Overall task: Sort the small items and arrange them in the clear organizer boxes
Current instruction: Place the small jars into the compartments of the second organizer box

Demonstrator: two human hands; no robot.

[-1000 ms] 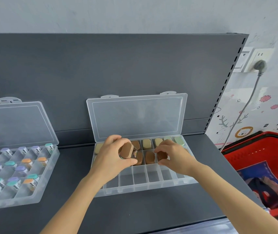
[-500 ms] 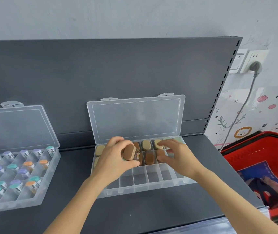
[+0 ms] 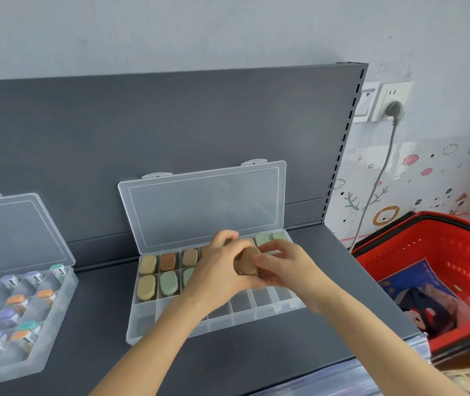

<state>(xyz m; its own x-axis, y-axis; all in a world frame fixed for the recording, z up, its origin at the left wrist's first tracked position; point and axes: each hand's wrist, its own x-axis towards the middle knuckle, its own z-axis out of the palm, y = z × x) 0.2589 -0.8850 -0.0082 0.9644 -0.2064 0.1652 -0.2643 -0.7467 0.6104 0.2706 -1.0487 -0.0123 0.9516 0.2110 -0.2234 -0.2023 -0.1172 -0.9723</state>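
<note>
While both hands meet above the middle row of the clear plastic organizer box (image 3: 142, 318), whose lid (image 3: 202, 207) stands open, the left hand (image 3: 216, 275) curls round a small brown oval piece (image 3: 247, 262) and the right hand (image 3: 291, 270) pinches its near side. Tan, brown and pale green oval pieces (image 3: 168, 282) sit in compartments of the two far rows. A second clear box (image 3: 56, 310) at left holds small jars (image 3: 18, 300) capped purple, teal and orange. A red plastic basket (image 3: 456, 227) at right contains a printed packet (image 3: 416, 298).
</note>
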